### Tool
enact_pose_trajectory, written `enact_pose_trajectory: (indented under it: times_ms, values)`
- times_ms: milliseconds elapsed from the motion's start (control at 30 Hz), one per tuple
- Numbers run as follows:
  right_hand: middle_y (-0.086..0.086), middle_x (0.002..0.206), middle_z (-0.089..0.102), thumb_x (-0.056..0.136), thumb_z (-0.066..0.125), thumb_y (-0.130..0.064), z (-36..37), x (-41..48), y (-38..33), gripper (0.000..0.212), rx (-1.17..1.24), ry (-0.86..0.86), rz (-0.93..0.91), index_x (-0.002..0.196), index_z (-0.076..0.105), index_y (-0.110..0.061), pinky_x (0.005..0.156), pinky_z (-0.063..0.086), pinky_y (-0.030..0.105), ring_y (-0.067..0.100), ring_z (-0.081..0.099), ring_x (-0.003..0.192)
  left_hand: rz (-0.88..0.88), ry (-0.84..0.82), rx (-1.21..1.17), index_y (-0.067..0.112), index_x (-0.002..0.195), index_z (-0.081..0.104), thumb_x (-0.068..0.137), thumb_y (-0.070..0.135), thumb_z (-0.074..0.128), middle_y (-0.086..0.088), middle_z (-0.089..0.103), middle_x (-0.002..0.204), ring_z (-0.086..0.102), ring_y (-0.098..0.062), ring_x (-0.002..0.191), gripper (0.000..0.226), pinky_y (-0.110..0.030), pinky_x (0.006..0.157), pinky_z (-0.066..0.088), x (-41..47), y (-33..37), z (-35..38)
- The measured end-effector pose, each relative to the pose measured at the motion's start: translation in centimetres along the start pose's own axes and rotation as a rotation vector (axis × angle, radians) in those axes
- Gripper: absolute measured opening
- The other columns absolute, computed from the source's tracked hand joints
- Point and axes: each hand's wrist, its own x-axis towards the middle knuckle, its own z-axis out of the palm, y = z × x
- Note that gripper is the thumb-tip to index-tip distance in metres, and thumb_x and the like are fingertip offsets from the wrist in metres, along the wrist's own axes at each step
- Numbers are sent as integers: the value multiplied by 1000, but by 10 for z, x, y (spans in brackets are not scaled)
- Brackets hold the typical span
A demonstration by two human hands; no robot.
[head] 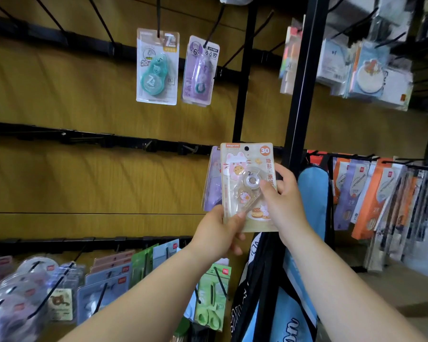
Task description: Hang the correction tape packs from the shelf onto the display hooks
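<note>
Both hands clamp one pack (248, 186) — left hand (216, 233) low, right hand (283, 196) at its side edge; it looks light, stiff, slick. Best pinch the card edges — keep the hang hole clear.

Cream/orange pack (248, 169); hung packs teal (157, 67) & purple (200, 71).

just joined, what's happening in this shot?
A person is restocking a store display wall. Both hands hold one cream correction tape pack in front of the wall: the left hand grips its lower left edge and the right hand its right side. A purple pack sits just behind it. The cream pack is not on a hook yet. Two packs already hang on the upper row, a teal pack and a lilac pack. The middle row's hooks look bare.
</note>
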Motion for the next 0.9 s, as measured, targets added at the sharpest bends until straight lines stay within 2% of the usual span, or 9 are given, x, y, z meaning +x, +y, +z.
enact_pose_trajectory:
  times_ms: [67,200,267,367,433,633,800,900]
  values:
    - [8,115,63,91,49,-11,-3,-1,4,37,-4,15,4,125,44,-25,82,53,38,24,62,102,1,-4,14,20,76,42,94,31,44,1,56,64,48,-10,38,21,-10,34,30,-1,-2,3]
    - [7,112,63,91,48,-12,-8,-1,10,38,2,21,15,127,44,-25,67,50,25,21,62,97,-1,-19,45,23,75,40,94,32,43,2,57,65,45,-6,32,22,-11,34,31,-2,-3,9]
    - [8,112,64,91,48,-12,-9,-1,12,39,0,28,16,129,44,-25,71,52,29,22,63,98,2,-21,47,23,75,40,95,31,42,2,56,65,42,-7,29,21,-11,34,33,-3,-3,11]
    - [9,115,63,92,48,-12,-8,-3,14,41,-17,37,2,130,44,-24,87,53,40,24,62,105,14,0,48,25,75,40,95,31,42,1,55,64,40,-7,28,21,-11,33,33,-3,-4,12]
    - [8,117,63,91,49,-12,-7,-2,13,41,-15,42,-13,130,44,-24,92,51,41,23,61,107,22,24,38,25,75,41,95,31,42,0,56,64,41,-8,30,20,-11,34,33,-2,-6,12]
    - [6,120,61,93,47,-14,-3,6,11,39,-6,-1,24,131,44,-24,77,52,28,22,61,106,22,89,24,20,74,36,95,32,42,-1,56,64,40,-6,28,24,-11,33,32,3,-9,12]
    - [6,122,61,93,46,-14,3,9,19,40,-34,5,43,133,41,-23,88,51,32,22,60,110,-13,125,46,21,76,36,94,35,42,0,55,62,40,-7,29,23,-14,35,33,8,-17,11]
    - [7,124,59,94,44,-12,10,13,21,41,-33,-4,52,134,40,-21,82,52,29,22,60,111,-47,138,24,19,78,38,95,35,41,0,53,65,42,-7,30,23,-13,34,32,16,-24,10]
